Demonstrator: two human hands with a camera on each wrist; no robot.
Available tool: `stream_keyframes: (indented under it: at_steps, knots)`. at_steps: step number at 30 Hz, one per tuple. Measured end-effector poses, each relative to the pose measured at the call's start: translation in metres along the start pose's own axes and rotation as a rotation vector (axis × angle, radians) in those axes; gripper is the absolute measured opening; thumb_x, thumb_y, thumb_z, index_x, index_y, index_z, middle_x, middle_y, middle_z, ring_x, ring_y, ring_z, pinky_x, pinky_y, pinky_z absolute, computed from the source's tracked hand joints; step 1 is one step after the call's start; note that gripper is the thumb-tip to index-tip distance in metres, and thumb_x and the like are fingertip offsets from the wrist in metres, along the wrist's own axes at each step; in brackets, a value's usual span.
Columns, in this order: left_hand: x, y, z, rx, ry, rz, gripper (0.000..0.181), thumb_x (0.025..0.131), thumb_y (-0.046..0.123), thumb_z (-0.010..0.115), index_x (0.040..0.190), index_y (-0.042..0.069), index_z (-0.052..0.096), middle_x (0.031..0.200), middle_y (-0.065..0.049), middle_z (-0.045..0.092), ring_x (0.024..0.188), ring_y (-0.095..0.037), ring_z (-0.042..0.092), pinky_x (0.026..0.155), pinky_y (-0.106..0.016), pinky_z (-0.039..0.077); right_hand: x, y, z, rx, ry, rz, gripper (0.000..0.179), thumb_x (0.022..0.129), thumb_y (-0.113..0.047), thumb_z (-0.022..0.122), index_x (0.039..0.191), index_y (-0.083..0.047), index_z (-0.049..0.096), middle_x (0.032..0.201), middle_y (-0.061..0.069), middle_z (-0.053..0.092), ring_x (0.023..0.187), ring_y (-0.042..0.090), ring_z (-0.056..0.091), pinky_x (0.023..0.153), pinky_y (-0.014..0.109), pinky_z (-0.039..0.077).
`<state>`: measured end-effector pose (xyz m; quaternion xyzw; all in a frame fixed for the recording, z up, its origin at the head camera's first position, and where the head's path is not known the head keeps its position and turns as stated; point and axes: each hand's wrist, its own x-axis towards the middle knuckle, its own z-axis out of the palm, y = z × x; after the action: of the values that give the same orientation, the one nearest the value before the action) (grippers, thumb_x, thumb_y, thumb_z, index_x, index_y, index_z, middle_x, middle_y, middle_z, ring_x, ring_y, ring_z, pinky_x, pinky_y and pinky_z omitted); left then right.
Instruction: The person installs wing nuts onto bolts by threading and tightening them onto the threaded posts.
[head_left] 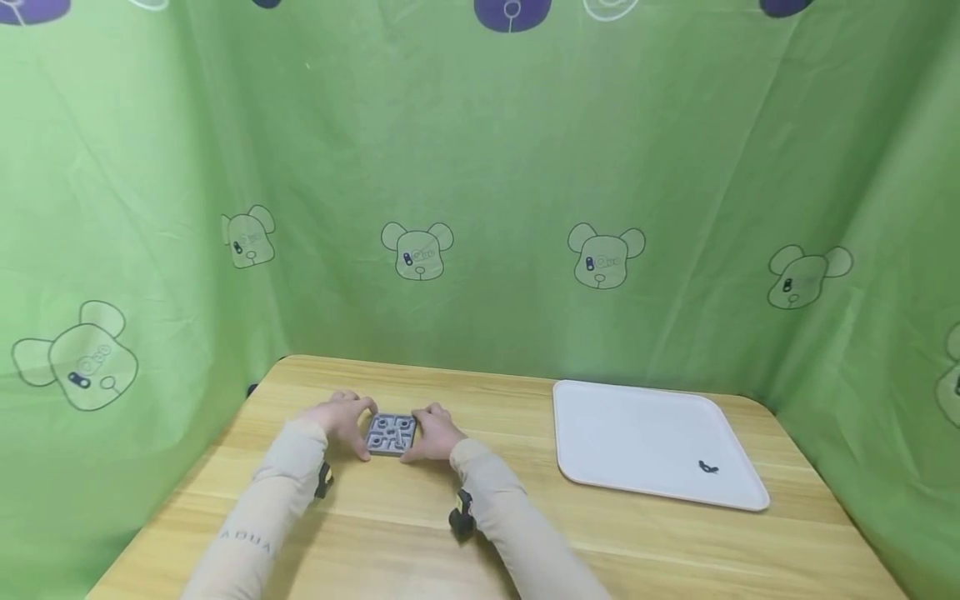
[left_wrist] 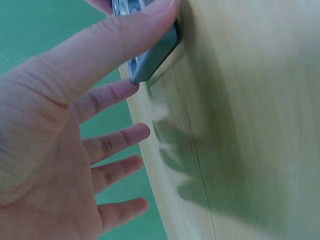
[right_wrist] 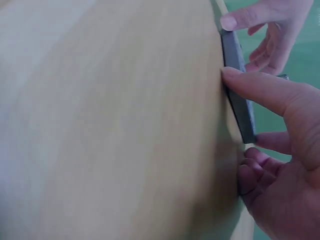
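Green curtain [head_left: 495,150] behind wooden table [head_left: 375,533]. Grey square plate [head_left: 391,434] on or just above table, cannot tell which. Lies between left hand [head_left: 341,421] at left edge and right hand [head_left: 435,433] at right edge; shows no evident long axis, no difference in nearness. Grasped by both hands, thumbs [right_wrist: 257,85] to near edge, index fingers [left_wrist: 107,99] toward far edge. Well right of plate, white tray [head_left: 630,433].

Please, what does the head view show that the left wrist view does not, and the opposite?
Only the head view shows the white tray, the small black piece on it and the sleeves.

Only the left wrist view shows the palm of the left hand.

Both show that hand, the gray block, the wooden table and the green curtain.
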<state>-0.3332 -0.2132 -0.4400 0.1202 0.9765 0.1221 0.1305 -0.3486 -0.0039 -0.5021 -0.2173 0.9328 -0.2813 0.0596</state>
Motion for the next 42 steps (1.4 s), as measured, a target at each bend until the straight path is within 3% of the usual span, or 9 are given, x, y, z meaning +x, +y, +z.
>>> stream_keyframes:
  at_steps: [12,20,33,42]
  knots:
    - [0.001,0.024,0.018,-0.036,0.020,0.082,0.082,0.059,0.037,0.089,0.130,0.018,0.054,0.140,-0.017,0.049,0.130,-0.037,0.043,0.104,-0.064,0.042,-0.024,0.023,-0.025,-0.014,-0.080,0.004,0.089,0.063,-0.031,0.089,0.137,-0.002,0.048,0.121,0.014,0.048,0.108,0.024,0.049,0.101,0.044,0.049]
    - [0.004,0.040,0.033,-0.143,0.027,0.137,0.079,0.059,0.033,0.090,0.128,0.016,0.054,0.137,-0.016,0.050,0.129,-0.037,0.041,0.107,-0.064,0.038,-0.050,0.034,-0.043,0.027,-0.101,0.018,0.088,0.064,-0.029,0.088,0.138,-0.001,0.047,0.116,0.012,0.047,0.103,0.021,0.047,0.102,0.044,0.047]
    - [0.004,0.072,0.057,-0.269,0.073,0.206,0.080,0.059,0.037,0.089,0.129,0.017,0.055,0.146,-0.015,0.045,0.136,-0.037,0.040,0.111,-0.063,0.034,-0.091,0.059,-0.061,0.086,-0.084,0.078,0.087,0.062,-0.027,0.087,0.137,-0.005,0.048,0.121,0.014,0.048,0.108,0.027,0.052,0.104,0.053,0.045]
    - [0.002,0.092,0.075,-0.298,0.106,0.251,0.081,0.059,0.040,0.088,0.129,0.016,0.056,0.148,-0.016,0.044,0.139,-0.038,0.038,0.117,-0.063,0.023,-0.116,0.072,-0.070,0.100,-0.074,0.082,0.087,0.060,-0.025,0.087,0.135,-0.004,0.049,0.118,0.014,0.049,0.106,0.028,0.054,0.101,0.055,0.047]
